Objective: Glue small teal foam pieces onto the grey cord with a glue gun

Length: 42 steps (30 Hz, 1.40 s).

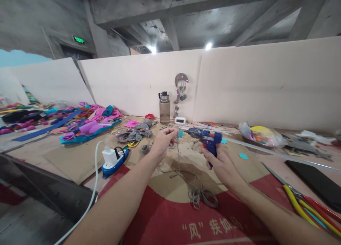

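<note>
My right hand point(217, 161) is wrapped round the grip of a blue hot glue gun point(210, 139), its nozzle pointing left. Just left of the nozzle, my left hand point(165, 141) pinches a small turquoise felt piece point(180, 133) between thumb and fingertips. A grey cord point(178, 156) hangs down from there and runs to a loose coil point(204, 198) on the cardboard. Whether the cord touches the felt is too small to tell. Another turquoise cutout point(243, 155) lies right of the glue gun.
Left stand a blue power strip point(115, 165) with a white plug, and grey felt pieces point(133, 132). A water bottle point(164, 110) and small white clock point(180, 120) stand at the back. Scissors point(289, 188) and a black phone point(314, 182) lie right. A felt hanging point(181, 85) is on the board.
</note>
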{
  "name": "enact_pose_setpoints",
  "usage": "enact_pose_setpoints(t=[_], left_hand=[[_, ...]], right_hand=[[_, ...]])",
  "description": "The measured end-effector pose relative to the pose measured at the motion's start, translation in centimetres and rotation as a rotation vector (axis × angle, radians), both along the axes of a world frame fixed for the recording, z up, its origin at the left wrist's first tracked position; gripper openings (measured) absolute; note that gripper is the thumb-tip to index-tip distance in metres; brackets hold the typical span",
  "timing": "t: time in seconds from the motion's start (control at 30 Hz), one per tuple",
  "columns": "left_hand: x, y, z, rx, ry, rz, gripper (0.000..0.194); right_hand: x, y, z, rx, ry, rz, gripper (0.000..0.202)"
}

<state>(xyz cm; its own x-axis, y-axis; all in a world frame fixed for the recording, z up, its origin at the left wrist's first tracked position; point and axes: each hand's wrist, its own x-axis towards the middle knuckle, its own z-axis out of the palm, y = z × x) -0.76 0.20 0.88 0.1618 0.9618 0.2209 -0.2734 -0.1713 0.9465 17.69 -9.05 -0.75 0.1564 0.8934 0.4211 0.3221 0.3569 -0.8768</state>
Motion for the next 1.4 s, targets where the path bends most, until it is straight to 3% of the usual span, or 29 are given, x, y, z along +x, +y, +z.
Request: enact_pose_setpoints(t=[0.17,0.3,0.43,0.53,0.6,0.7,0.77,0.83,0.93,1.13,1.2,1.4], left_hand=[[-0.1,0.4,-0.2,-0.006,-0.02,0.009,0.029],[-0.1,0.4,-0.2,0.016,-0.052,0.039,0.027],[0.0,0.3,-0.3,0.075,0.02,0.101,0.022],[0.1,0.0,-0.4,0.157,0.17,0.112,0.021],[0.3,-0.4,-0.3,0.214,0.264,0.128,0.021],[0.4,-1.2,-0.1,0.304,0.363,0.192,0.017],[0.5,-1.6,0.1,0.388,0.424,0.246,0.013],[0.6,-2.0,0.2,0.502,0.494,0.3,0.01],[0.8,-2.6,0.3,0.703,0.612,0.343,0.008],[1.7,-4.2,0.4,0.912,0.78,0.239,0.012],[1.9,-4.5,0.4,0.911,0.761,0.229,0.011],[2.3,-4.2,0.0,0.716,0.62,0.232,0.007]], right_hand=[[0.5,0.8,0.2,-0.088,0.418,0.214,0.026],[1.5,1.8,0.1,-0.18,0.431,0.155,0.026],[2.8,3.0,-0.9,-0.354,0.052,-0.071,0.016],[3.8,3.4,-1.4,-0.446,-0.275,-0.118,0.022],[4.5,3.4,-1.3,-0.372,-0.481,-0.17,0.025],[5.3,3.3,-0.6,-0.109,-0.775,-0.358,0.03],[5.3,3.0,0.1,0.008,-0.829,-0.408,0.028],[4.5,2.6,0.8,0.046,-0.715,-0.296,0.024],[2.0,1.8,0.9,0.009,-0.332,-0.066,0.023],[-2.6,0.7,0.2,-0.094,0.303,0.341,0.036],[-2.9,0.4,0.4,-0.15,0.349,0.353,0.036],[-1.7,0.8,0.5,-0.068,0.256,0.149,0.023]])
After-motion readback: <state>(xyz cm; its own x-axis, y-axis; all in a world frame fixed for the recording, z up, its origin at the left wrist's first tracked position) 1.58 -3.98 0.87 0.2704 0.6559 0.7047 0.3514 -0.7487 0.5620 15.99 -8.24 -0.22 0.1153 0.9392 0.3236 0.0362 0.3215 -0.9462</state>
